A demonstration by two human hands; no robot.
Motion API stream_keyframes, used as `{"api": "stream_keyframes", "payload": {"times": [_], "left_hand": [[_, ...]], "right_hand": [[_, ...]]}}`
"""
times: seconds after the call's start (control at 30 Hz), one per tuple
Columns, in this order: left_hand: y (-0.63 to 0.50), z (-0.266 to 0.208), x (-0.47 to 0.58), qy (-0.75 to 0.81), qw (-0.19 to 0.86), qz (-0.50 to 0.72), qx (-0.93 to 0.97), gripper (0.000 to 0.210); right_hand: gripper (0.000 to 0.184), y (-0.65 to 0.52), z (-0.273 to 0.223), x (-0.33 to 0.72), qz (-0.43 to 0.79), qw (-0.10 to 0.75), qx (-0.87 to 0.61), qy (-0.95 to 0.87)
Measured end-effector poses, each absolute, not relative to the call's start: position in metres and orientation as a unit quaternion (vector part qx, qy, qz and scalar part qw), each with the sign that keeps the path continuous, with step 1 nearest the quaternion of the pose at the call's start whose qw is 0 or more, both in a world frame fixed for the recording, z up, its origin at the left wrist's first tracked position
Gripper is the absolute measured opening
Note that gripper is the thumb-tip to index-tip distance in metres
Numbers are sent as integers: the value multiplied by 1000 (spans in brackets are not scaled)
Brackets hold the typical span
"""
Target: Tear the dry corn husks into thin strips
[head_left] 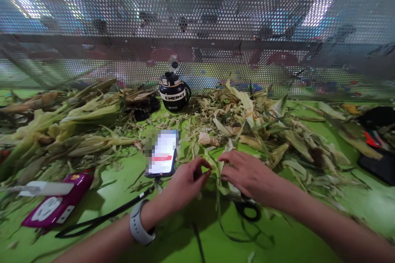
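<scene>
Pale-green husk strip [212, 159], above the bench [173, 240], between left hand [189, 177] and right hand [247, 173]. Hands: near, apart; whether either pinches the strip, cannot tell. Handling: light fingertip pinch, gentle tension along the grain, likely prevents splitting.

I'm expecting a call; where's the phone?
In the head view, the phone lies left of centre on the green table, just beyond the left hand.

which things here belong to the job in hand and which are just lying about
Probably the job: leafy strip by the left hand and right hand; left husk heap; right husk heap; black ring, perhaps a scissors handle.
Probably just lying about: phone; black jug; purple packet.
</scene>
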State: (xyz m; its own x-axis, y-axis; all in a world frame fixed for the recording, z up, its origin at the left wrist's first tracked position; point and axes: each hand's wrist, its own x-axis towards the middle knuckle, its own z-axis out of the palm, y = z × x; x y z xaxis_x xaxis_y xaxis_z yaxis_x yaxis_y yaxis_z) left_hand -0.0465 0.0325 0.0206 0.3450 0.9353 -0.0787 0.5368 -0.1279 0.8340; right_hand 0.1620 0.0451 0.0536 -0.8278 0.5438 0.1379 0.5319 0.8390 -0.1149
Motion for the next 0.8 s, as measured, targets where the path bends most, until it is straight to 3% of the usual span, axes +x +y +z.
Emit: {"api": "stream_keyframes", "payload": {"times": [0.17, 0.33, 0.63, 0.8], "left_hand": [[22, 20, -45, 500, 298, 157, 798, 16], [19, 17, -45, 461, 179, 190, 848, 22], [16, 17, -44, 420, 167, 269, 851, 13], [17, 20, -45, 407, 191, 271, 851, 17]], "right_hand": [[17, 39, 50, 156, 126, 71, -284, -948], [14, 43, 41, 157, 245, 113, -284, -920], [15, 48, 34, 156, 305, 180, -256, -899], [15, 50, 31, 157, 299, 163, -242, -909]]}}
